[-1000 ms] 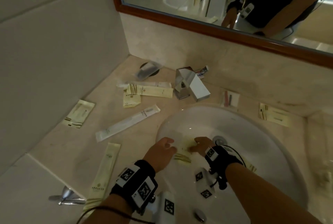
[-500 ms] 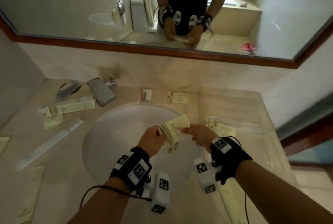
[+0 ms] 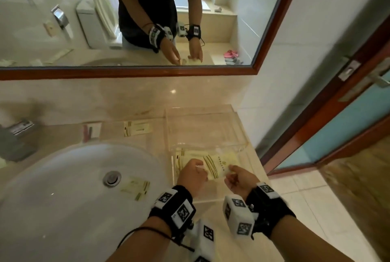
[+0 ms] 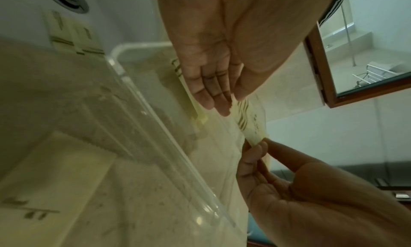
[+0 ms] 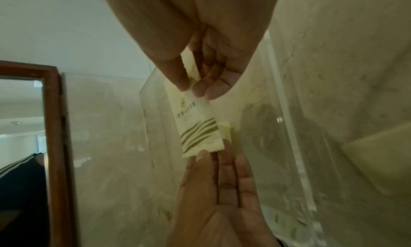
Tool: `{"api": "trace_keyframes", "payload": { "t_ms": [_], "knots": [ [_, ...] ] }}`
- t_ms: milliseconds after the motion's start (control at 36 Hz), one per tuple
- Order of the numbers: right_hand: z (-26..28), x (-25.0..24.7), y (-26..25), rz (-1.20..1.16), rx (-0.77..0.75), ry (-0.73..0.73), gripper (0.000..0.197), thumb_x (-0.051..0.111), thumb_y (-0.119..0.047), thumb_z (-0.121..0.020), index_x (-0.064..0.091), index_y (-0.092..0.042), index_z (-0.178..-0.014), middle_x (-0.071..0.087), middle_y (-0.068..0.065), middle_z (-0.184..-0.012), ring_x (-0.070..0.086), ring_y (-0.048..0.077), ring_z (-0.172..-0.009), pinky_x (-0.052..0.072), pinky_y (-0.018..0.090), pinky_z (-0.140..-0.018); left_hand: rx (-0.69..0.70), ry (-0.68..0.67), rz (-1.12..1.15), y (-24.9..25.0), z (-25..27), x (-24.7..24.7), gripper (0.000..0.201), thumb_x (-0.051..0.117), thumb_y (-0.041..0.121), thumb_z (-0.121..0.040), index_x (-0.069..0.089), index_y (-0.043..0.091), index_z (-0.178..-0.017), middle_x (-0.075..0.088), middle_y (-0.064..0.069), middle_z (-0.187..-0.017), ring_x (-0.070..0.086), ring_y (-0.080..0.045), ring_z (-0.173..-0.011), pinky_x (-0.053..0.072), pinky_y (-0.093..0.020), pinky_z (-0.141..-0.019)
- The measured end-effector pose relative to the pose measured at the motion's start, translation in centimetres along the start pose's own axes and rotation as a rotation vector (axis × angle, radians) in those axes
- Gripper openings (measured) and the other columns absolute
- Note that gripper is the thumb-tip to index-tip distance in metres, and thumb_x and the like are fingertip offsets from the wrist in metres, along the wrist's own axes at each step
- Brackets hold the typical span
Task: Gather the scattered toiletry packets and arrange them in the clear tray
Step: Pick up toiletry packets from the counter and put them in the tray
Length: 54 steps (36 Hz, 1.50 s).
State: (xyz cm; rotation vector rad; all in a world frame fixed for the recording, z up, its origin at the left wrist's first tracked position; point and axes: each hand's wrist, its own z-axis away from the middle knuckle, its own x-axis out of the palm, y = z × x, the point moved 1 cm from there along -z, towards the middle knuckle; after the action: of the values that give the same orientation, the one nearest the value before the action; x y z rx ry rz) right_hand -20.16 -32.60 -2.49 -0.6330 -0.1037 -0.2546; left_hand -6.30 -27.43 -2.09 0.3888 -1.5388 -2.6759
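Observation:
A pale yellow packet (image 3: 219, 163) with olive stripes is held flat between both hands, low over the near part of the clear tray (image 3: 200, 114) right of the sink. My left hand (image 3: 200, 166) pinches its striped, serrated end (image 5: 200, 145) between thumb and fingertips. My right hand (image 3: 230, 169) pinches the opposite end (image 5: 191, 85). Another yellow packet (image 3: 182, 156) lies on the tray floor under my left hand. One more packet (image 3: 136, 188) lies in the sink basin (image 3: 63, 177) beside the drain.
Behind the sink lie a striped packet (image 3: 137, 128) and a small packet with pink and dark items (image 3: 91, 131). The chrome faucet (image 3: 14, 139) stands at far left. A mirror runs along the back wall. The counter ends right of the tray, by a door.
Both hands picked the packet out of the sink basin and carried it right, down over the clear tray. The view swung right from the counter's left side.

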Motion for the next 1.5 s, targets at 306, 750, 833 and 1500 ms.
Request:
{"api": "trace_keyframes", "payload": {
  "t_ms": [306, 750, 833, 1500],
  "knots": [
    [-3.7, -1.0, -0.9, -0.083, 0.010, 0.097, 0.009, 0.045, -0.007, -0.097, 0.049, 0.000, -0.102, 0.051, 0.013, -0.073, 0.048, 0.019, -0.062, 0.047, 0.021, -0.031, -0.069, 0.000, -0.020, -0.4, -1.7, 1.5, 0.039, 0.052, 0.014, -0.089, 0.047, 0.010, -0.128, 0.056, -0.011, -0.130, 0.055, -0.027, -0.119, 0.044, -0.037, -0.103],
    [-0.5, 0.4, -1.7, 0.049, -0.044, 0.068, 0.038, 0.050, -0.011, -0.094, 0.044, 0.002, -0.130, 0.047, 0.024, -0.137, 0.057, 0.030, -0.118, 0.050, 0.033, -0.091, 0.006, -0.041, -0.125, 0.2, -1.0, 0.6, 0.038, 0.050, 0.017, -0.091, 0.047, 0.014, -0.129, 0.048, -0.004, -0.141, 0.046, -0.019, -0.130, 0.038, -0.028, -0.103],
    [0.6, 0.7, -1.9, 0.117, -0.045, 0.077, 0.044, 0.051, -0.013, -0.094, 0.041, 0.000, -0.134, 0.043, 0.021, -0.138, 0.056, 0.025, -0.103, 0.051, 0.030, -0.070, 0.028, -0.056, -0.129, 0.6, -0.3, -0.4, 0.036, 0.050, 0.016, -0.091, 0.050, 0.013, -0.127, 0.050, -0.006, -0.139, 0.048, -0.020, -0.127, 0.040, -0.031, -0.105],
    [5.5, 17.1, 11.1, 1.222, -0.484, -0.304, 0.007, 0.054, -0.018, -0.088, 0.059, -0.013, -0.087, 0.066, 0.010, -0.095, 0.063, 0.023, -0.078, 0.055, 0.029, -0.069, -0.176, 0.097, 0.040, -10.3, 8.9, -17.4, 0.011, 0.047, 0.016, -0.094, 0.056, 0.022, -0.093, 0.054, -0.003, -0.099, 0.048, -0.021, -0.096, 0.040, -0.039, -0.087]
  ]
}}
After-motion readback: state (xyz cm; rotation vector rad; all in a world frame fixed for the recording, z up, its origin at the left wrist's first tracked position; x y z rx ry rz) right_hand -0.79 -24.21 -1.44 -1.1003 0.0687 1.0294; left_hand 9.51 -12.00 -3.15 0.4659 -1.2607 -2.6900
